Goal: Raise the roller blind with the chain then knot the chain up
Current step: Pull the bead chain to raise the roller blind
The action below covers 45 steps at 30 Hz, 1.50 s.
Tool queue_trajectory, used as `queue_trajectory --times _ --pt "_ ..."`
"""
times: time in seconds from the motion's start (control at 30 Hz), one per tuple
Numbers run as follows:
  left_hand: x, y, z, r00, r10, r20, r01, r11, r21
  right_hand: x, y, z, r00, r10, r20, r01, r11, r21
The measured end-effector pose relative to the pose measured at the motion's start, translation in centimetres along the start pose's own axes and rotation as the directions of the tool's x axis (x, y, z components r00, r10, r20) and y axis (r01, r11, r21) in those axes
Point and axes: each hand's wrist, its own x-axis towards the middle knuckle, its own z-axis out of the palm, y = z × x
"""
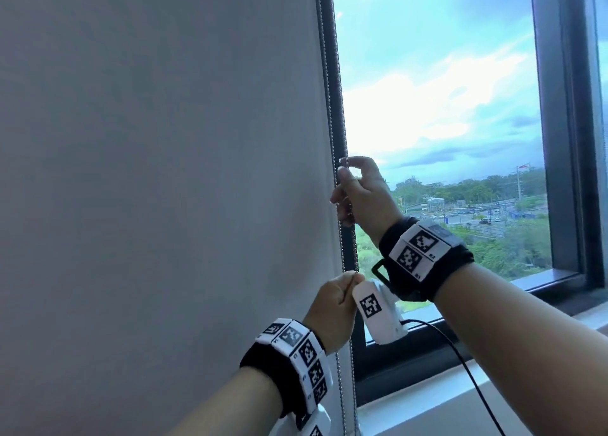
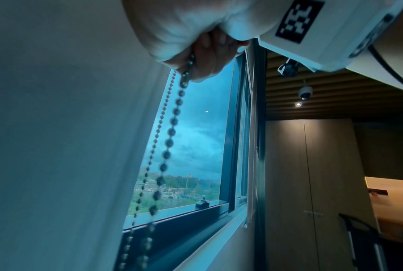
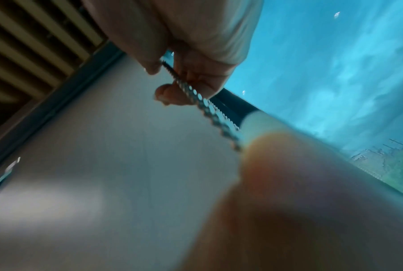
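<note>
1. My right hand (image 1: 362, 192) is up high, fingers curled round the bead chain (image 1: 339, 238). My left hand (image 1: 332, 307) is lower down, closed in a fist on the same chain, so the run between them sits just under my right and just above my left.
2. The roller blind (image 1: 164, 172) hangs immediately left of both hands. It's fully down here, its edge right beside the chain.
3. The chain's long axis is vertical: it goes straight up past my right hand along the window frame (image 1: 559, 139) and drops below my left, two strands side by side.
4. Hard to see: the right wrist view is blurry, with something out of focus filling the bottom corner. The chain's bottom loop is cut off in every view, and its top end isn't visible either.
</note>
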Motion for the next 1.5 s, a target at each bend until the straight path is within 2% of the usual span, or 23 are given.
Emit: queue_trajectory --times 0.07,0.13,0.17,0.23,0.3,0.37,0.43,0.53,0.6,0.7,0.83,0.93,1.1,1.23,1.37,1.5 --pt "0.3 -0.4 -0.7 0.998 -0.052 0.026 0.05 0.997 0.063 -0.2 -0.1 0.4 1.0 -0.001 0.006 0.0 0.999 0.048" --pt "0.7 -0.2 -1.2 0.998 -0.056 0.019 0.052 0.987 0.151 -0.6 -0.2 0.9 1.0 -0.005 0.01 0.004 0.995 0.096" --pt "0.9 -0.2 -1.5 0.997 -0.057 0.044 0.05 0.989 0.14 -0.8 -0.3 1.0 1.0 -0.016 0.004 0.015 0.994 0.107" --pt "1.3 -0.1 -2.1 0.991 -0.048 0.121 0.034 0.993 0.114 -0.9 -0.4 0.7 0.999 -0.047 -0.019 0.049 0.997 0.065" --pt "1.6 0.5 -3.0 0.986 -0.008 0.167 -0.019 0.987 0.163 -0.7 -0.2 -0.2 0.995 -0.092 -0.034 0.092 0.996 -0.001" --pt "2.2 1.4 -3.9 0.982 0.059 0.18 -0.075 0.993 0.087 -0.7 0.7 -1.0 0.992 -0.12 -0.031 0.117 0.988 -0.104" --pt "3.5 3.1 -4.4 0.991 0.088 0.102 -0.088 0.996 -0.004 -1.4 2.0 -1.3 0.995 -0.1 0.027 0.103 0.981 -0.162" --pt "6.0 6.3 -4.7 0.993 0.116 0.003 -0.115 0.986 -0.121 -3.5 5.0 -1.1 0.988 -0.053 0.145 0.064 0.995 -0.074" --pt "7.6 8.6 -4.9 0.993 0.112 -0.023 -0.114 0.979 -0.171 -5.4 7.1 -1.1 0.991 -0.041 0.124 0.062 0.984 -0.166" --pt "9.7 11.6 -4.9 0.989 0.107 -0.104 -0.127 0.969 -0.212 -8.2 10.1 -1.1 0.99 0.03 0.138 -0.002 0.979 -0.204" --pt "11.8 14.2 -4.4 0.968 0.093 -0.231 -0.154 0.953 -0.261 -10.2 12.8 -1.5 0.98 0.074 0.185 -0.021 0.963 -0.269" --pt "12.8 14.5 -3.4 0.931 0.095 -0.352 -0.197 0.944 -0.266 -10.3 13.2 -1.6 0.966 0.081 0.244 -0.009 0.958 -0.285" --pt "13.1 14.5 -2.4 0.916 0.132 -0.378 -0.252 0.924 -0.289 -9.3 12.8 -1.9 0.937 0.093 0.336 -0.009 0.97 -0.243" --pt "13.2 14.1 -2.6 0.898 0.144 -0.415 -0.257 0.939 -0.23 -8.3 12.7 -2.8 0.922 0.172 0.348 -0.129 0.981 -0.143" --pt "12.7 12.8 -2.4 0.9 0.138 -0.414 -0.217 0.964 -0.151 -5.9 11.4 -3.1 0.946 0.106 0.307 -0.099 0.994 -0.037" --pt "10.8 8.8 -0.9 0.915 0.079 -0.395 -0.11 0.992 -0.055 -2.9 8.8 -3.4 0.97 0.029 0.241 -0.034 0.999 0.016"
